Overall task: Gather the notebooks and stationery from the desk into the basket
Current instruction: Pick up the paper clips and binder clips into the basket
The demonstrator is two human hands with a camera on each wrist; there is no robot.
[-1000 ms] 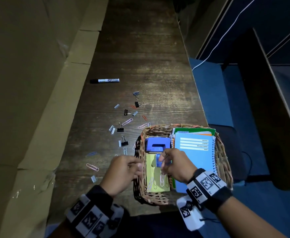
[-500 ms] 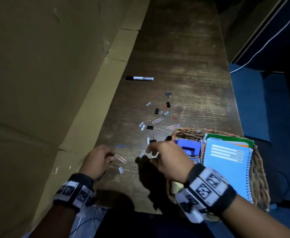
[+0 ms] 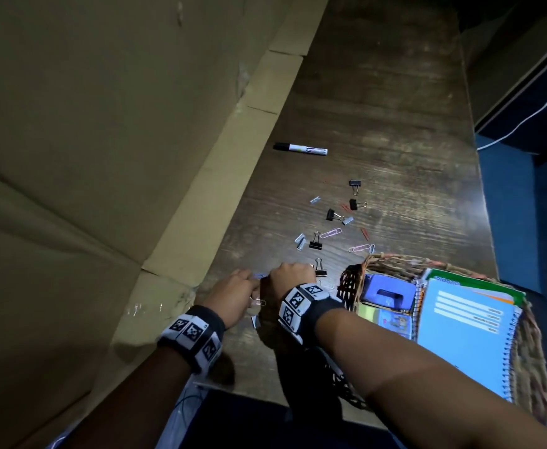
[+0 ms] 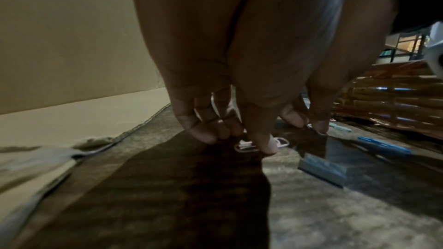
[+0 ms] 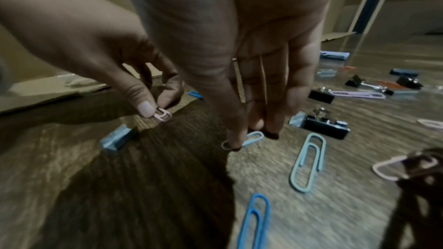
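Paper clips lie scattered on the desk [image 3: 379, 108] under and around both hands, just left of the basket [image 3: 531, 351], which holds notebooks [image 3: 466, 335]. The left hand [image 3: 233, 296] reaches down with its wrist raised and fingers pointing at the wood; thumb and forefinger pinch a pink paper clip [image 5: 163, 115] that touches the desk. The right hand [image 3: 286, 278] sits just beside it, crossing over from the basket side, fingers straight and pointing down, their tips pressing a pale blue paper clip [image 5: 249, 139] flat against the wood. More blue paper clips [image 5: 308, 162] lie nearer the right wrist, and black binder clips [image 5: 323, 124] sit just beyond its fingertips. A marker [image 3: 299, 148] lies well beyond both hands
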